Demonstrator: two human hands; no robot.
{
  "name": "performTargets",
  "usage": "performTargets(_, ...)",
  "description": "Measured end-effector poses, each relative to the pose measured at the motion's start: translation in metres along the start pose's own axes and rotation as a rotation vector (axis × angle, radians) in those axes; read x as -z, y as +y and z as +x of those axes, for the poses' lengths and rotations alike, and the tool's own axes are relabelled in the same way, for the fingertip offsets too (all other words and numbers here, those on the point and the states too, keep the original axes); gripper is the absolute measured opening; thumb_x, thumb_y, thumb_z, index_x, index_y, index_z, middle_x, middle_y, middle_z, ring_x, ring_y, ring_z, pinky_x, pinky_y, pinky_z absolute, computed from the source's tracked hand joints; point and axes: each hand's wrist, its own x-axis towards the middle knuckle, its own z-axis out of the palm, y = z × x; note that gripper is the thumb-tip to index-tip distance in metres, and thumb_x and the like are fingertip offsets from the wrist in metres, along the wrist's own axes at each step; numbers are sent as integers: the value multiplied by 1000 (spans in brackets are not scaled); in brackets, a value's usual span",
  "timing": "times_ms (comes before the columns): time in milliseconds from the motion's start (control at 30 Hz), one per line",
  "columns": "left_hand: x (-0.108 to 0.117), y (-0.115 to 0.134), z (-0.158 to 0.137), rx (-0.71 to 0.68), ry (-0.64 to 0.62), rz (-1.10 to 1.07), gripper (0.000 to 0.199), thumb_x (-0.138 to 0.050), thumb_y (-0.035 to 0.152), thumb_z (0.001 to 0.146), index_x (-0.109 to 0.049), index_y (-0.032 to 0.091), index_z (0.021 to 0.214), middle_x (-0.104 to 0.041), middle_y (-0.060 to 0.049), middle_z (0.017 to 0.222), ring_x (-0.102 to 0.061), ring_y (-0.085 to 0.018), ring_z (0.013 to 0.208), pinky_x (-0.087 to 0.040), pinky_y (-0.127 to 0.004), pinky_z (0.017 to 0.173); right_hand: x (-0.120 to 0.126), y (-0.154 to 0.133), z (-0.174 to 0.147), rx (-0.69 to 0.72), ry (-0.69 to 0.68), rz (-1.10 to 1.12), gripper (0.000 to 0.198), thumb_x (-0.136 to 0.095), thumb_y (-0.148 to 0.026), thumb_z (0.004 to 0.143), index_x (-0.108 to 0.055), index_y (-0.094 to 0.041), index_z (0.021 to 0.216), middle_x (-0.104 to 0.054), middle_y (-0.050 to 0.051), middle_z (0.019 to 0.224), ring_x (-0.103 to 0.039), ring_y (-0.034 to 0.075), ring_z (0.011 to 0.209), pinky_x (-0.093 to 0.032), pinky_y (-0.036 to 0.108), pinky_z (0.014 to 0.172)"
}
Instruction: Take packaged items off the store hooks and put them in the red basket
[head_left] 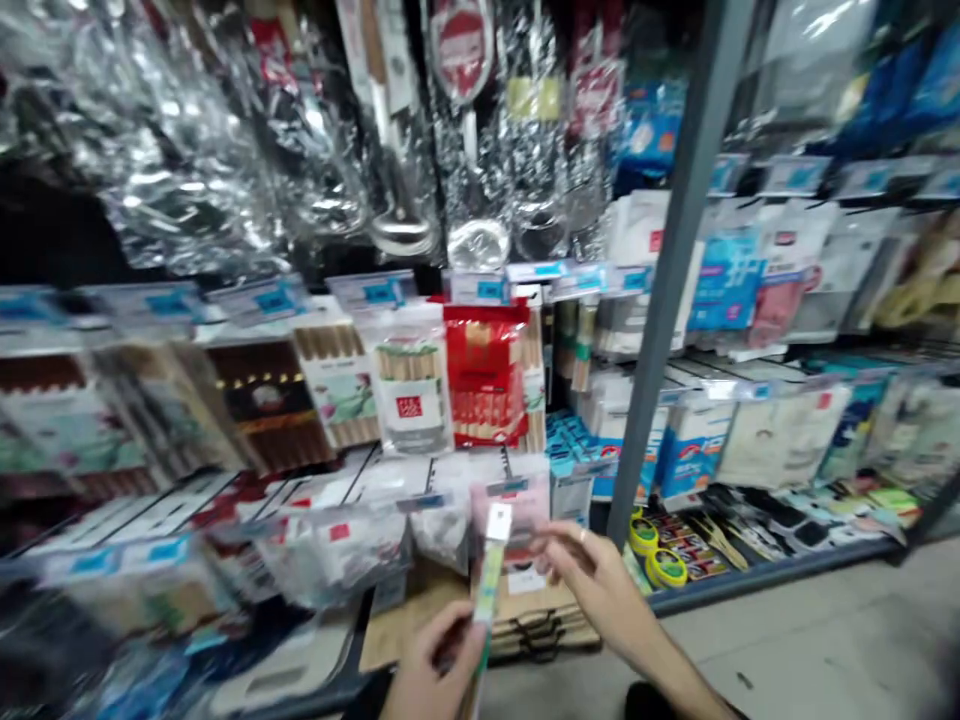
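My left hand [439, 655] is closed on a slim, long package [489, 580], held upright and seen nearly edge-on. It has a white top tab and a yellow-green label; what is inside cannot be made out. To the right of it, my right hand [592, 580] has loosely bent fingers, with nothing visible in them. A ring is on one finger. Just behind its fingertips hangs a pink pack [517, 510]; whether they touch is unclear. Above, on hooks, hang a clear bag of wooden sticks [411, 380] and a red pack [484, 375].
Packs of chopsticks [334, 385] hang in a row at left, below plastic-wrapped kitchen utensils [401, 150]. A grey shelf post [667, 260] stands at right. Beyond it, yellow tape-like rolls [664, 568] lie on the bottom shelf. Wooden boards [420, 610] lie low in the middle.
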Motion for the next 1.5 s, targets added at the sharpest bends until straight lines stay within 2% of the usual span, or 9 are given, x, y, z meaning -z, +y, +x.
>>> performTargets(167,-95,41,87,-253,-191,-16,33,-61,50,89,-77,21,95,-74,-5,86,-67,-23,79,-53,-29,72,42,-39,78,190,266,165,37,-70,-53,87,-69,-17,94,-67,3,76,-63,16,68,-53,26,62)
performTargets(400,-143,84,169,-390,-142,-158,36,-65,45,89,-75,14,103,-74,-7,90,-65,-19,82,-51,-26,73,82,-43,153,386,406,102,35,-72,-48,85,-68,-16,98,-69,5,87,-64,17,78,-53,25,64)
performTargets(500,-151,84,179,-387,-120,-215,36,-67,44,88,-74,13,104,-72,-6,86,-64,-17,78,-50,-24,70,79,-38,179,394,434,134,32,-71,-47,85,-67,-16,93,-68,4,84,-62,16,75,-52,26,63)
performTargets(633,-157,85,178,-320,-201,-348,39,-68,46,88,-73,12,106,-71,-6,83,-63,-15,70,-51,-23,63,71,-47,219,538,637,129,25,-67,-41,90,-65,-17,92,-67,4,85,-62,15,79,-53,29,77)
performTargets(800,-152,98,174,-280,-251,-521,48,-57,53,94,-73,11,110,-74,-10,91,-63,-13,61,-50,-21,47,76,-65,265,606,864,96,36,-60,-44,95,-55,-16,118,-68,8,95,-67,18,86,-55,33,80)
performTargets(1033,-153,106,182,-263,-255,-590,58,-57,56,94,-65,12,131,-74,-14,104,-65,-14,63,-52,-22,44,87,-73,290,761,1073,31,28,-56,-39,97,-55,-14,111,-65,9,98,-67,19,92,-56,37,88)
performTargets(1133,-150,111,196,-268,-257,-554,57,-58,55,93,-68,11,128,-73,-11,96,-64,-13,61,-52,-22,44,90,-78,300,808,1091,2,23,-54,-33,97,-55,-14,109,-65,9,97,-67,19,91,-56,37,89)
performTargets(1267,-145,115,216,-316,-309,-513,48,-59,55,92,-75,10,102,-67,-4,73,-56,-9,50,-49,-20,44,98,-82,314,816,1096,-89,27,-47,-29,99,-53,-14,120,-65,8,98,-68,18,89,-56,37,87)
performTargets(1500,-153,116,223,-322,-372,-651,46,-54,55,95,-70,12,93,-70,-7,83,-59,-10,56,-50,-19,43,110,-81,331,841,1111,-17,30,-44,-21,97,-48,-15,127,-64,6,102,-67,17,92,-56,36,89)
